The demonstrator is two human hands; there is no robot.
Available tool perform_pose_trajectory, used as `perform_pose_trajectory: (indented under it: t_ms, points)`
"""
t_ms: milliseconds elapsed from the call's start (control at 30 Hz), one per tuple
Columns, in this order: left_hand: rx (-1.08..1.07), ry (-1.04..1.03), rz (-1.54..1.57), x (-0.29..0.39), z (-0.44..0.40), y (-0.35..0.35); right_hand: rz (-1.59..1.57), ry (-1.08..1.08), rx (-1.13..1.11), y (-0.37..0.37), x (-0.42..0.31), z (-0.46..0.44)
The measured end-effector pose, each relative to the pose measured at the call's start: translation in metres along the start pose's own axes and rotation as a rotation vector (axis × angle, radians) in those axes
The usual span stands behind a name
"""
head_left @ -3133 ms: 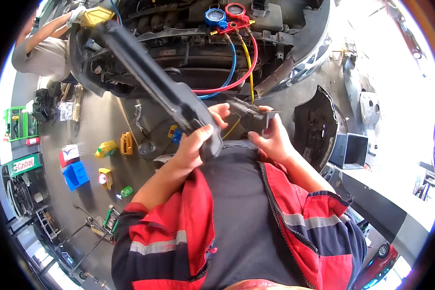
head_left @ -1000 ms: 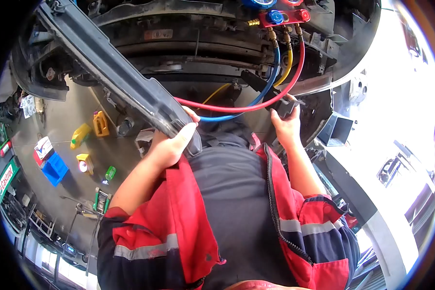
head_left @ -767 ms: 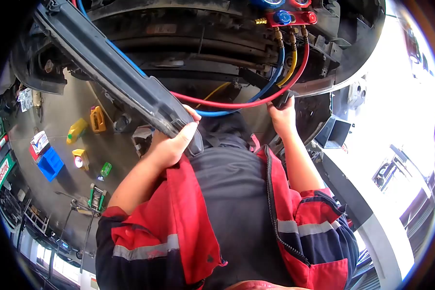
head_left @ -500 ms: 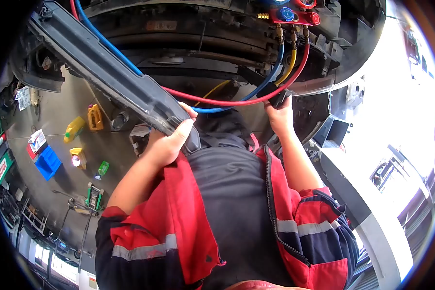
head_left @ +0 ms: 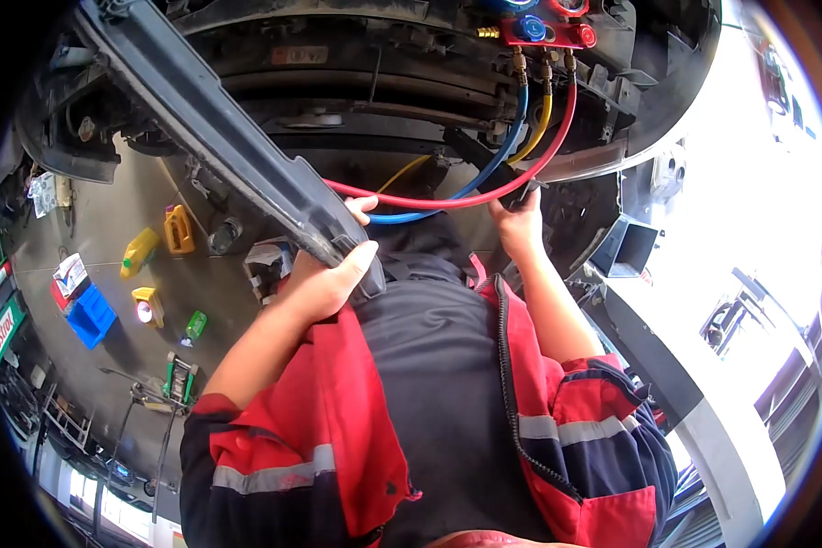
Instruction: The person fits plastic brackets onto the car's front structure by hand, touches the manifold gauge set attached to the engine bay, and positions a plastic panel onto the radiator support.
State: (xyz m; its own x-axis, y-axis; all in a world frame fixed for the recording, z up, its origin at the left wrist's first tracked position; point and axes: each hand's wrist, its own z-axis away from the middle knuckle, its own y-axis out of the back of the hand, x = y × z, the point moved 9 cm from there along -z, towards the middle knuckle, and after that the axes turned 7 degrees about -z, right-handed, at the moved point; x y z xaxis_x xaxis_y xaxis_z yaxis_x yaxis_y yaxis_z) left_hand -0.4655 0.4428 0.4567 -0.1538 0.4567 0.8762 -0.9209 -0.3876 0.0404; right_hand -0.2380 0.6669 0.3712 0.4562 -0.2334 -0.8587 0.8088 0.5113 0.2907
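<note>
My left hand (head_left: pixel 331 279) is closed around the near end of a long black plastic trim panel (head_left: pixel 219 128), thumb on top. The panel slants up to the left, its far end over the car's open front. My right hand (head_left: pixel 519 224) grips the near end of a dark strip-like part (head_left: pixel 470 153), whose kind I cannot make out. Its fingers are partly hidden. A red hose (head_left: pixel 447 199) and a blue hose (head_left: pixel 402 218) hang in an arc between my hands. A yellow hose (head_left: pixel 537 128) hangs beside them from a red gauge manifold (head_left: pixel 557 33).
The car's front (head_left: pixel 384 68) spans the top of the view. On the floor at left are yellow bottles (head_left: pixel 140 251), a blue bin (head_left: pixel 91 315), a green bottle (head_left: pixel 194 325) and a green floor jack (head_left: pixel 179 376). A pale post (head_left: pixel 667 365) stands at my right.
The trim panel has swung slightly, its far part shifting right and up. My right hand has moved a little left with the dark part. Both hands keep their hold.
</note>
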Motion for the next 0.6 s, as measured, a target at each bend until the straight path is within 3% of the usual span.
perform_pose_trajectory:
  t_ms: [33, 133, 300, 400, 500, 600]
  points:
    - [0.016, -0.11, -0.089, -0.001, -0.001, 0.0, 0.036, -0.012, 0.001, -0.004, -0.003, 0.0]
    - [0.01, -0.185, -0.138, -0.001, -0.004, -0.002, 0.084, -0.041, -0.012, -0.007, 0.004, -0.004]
    - [-0.018, -0.041, 0.167, -0.003, -0.003, -0.006, 0.165, -0.058, -0.02, 0.004, 0.023, -0.011]
    - [0.002, -0.058, 0.199, -0.002, -0.004, -0.004, 0.391, 0.211, -0.035, 0.003, -0.005, -0.014]
    - [0.025, -0.144, 0.128, 0.001, -0.005, -0.003, 0.258, 0.053, -0.008, 0.013, 0.026, -0.022]
    - [0.031, -0.209, 0.116, 0.008, -0.007, -0.003, 0.128, 0.038, -0.063, 0.006, 0.029, -0.027]
